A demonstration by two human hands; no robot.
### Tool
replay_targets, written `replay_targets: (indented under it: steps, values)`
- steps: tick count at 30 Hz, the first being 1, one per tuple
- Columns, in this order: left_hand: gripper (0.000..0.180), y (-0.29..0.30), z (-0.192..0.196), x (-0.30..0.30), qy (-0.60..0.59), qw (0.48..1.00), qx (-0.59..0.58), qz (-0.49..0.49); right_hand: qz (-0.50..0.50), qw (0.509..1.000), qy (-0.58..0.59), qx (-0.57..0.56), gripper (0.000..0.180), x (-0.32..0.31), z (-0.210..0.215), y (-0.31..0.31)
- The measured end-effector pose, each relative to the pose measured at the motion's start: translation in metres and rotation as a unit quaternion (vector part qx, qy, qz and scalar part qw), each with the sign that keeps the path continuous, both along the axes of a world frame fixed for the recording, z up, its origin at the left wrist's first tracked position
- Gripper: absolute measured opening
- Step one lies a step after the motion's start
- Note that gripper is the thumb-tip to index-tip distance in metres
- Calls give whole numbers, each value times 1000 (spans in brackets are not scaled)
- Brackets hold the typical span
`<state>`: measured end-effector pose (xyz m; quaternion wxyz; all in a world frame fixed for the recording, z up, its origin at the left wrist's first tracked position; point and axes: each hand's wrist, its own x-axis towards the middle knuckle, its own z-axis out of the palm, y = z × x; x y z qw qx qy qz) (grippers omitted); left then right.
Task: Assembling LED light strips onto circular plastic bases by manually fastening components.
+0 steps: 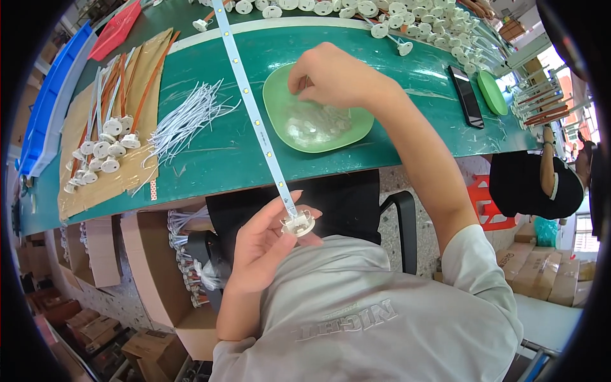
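Note:
My left hand is closed around a white round end cap, held just off the table's near edge. From that cap a long thin LED strip with small yellow chips runs up and away over the table. Over the green bowl my right hand reaches in, its fingers bent together near the rim. Small clear plastic pieces fill the bowl's bottom. Whether the right fingertips pinch one of these pieces is hidden.
A bundle of white wires lies left of the strip. Farther left, white caps with strips rest on cardboard. Many more caps are heaped at the back. A black phone and another green bowl sit right; a person is beyond.

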<state>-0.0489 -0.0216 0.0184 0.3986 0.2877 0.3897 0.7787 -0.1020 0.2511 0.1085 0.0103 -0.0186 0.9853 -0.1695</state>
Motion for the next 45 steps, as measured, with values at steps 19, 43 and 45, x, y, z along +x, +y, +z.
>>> replay_targets:
  steps: [19, 43, 45]
  values:
    - [57, 4, 8, 9, -6, 1000, -2, 3, -34, 960, 270, -60, 8, 44, -4, -3]
    - [56, 25, 5, 47, -48, 995, 70, 49, -56, 780, 539, -314, 17, 172, -94, -118]
    - [55, 24, 6, 48, -30, 996, 54, 66, -47, 782, 538, -311, 16, 174, -96, -117]
